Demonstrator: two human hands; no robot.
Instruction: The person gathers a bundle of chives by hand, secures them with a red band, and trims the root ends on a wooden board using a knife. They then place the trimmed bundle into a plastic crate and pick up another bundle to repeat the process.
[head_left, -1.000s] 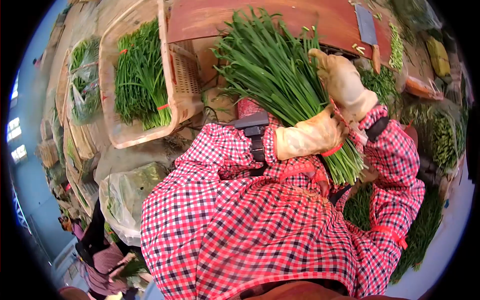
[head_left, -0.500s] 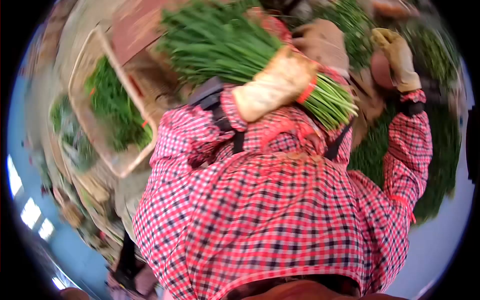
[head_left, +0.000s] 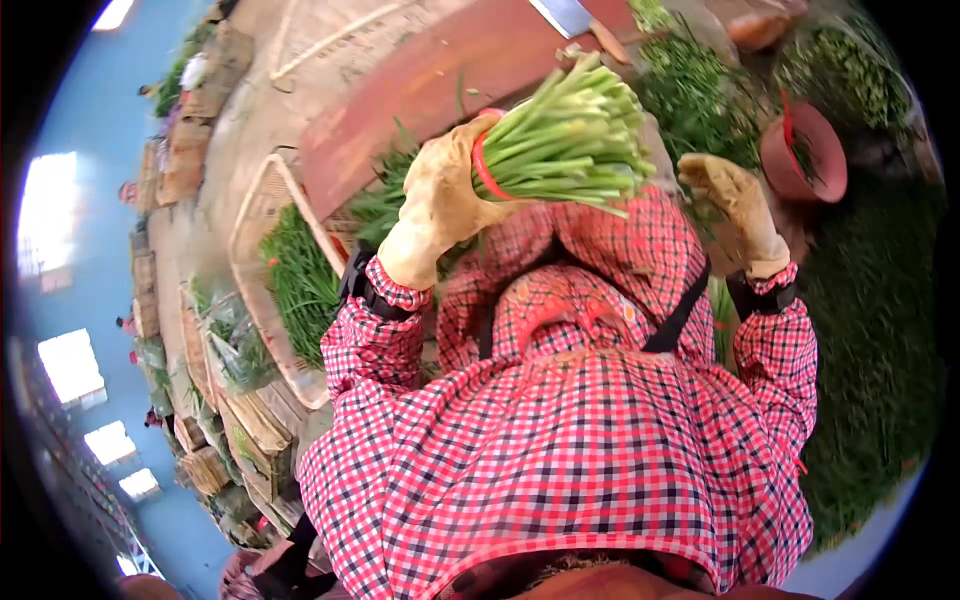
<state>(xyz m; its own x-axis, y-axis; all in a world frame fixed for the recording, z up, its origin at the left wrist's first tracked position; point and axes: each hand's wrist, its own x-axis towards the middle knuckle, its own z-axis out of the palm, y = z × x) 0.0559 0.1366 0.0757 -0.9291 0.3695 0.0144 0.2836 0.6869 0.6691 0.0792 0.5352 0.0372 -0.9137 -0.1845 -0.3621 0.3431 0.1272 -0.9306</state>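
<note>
The bundle (head_left: 570, 140) of green stalks is held up over the person's lap, just in front of the tabletop (head_left: 430, 80), with its pale cut ends turned toward the right grip (head_left: 735, 200). A red band (head_left: 482, 165) rings it. The gloved left grip (head_left: 440, 200) is clenched round the bundle at the band. The right grip, also gloved, hangs near the cut ends, released and holding nothing. A knife (head_left: 568, 14) lies on the tabletop. A crate (head_left: 238, 240) of greens stands to the left and a red pot (head_left: 805, 150) to the right.
</note>
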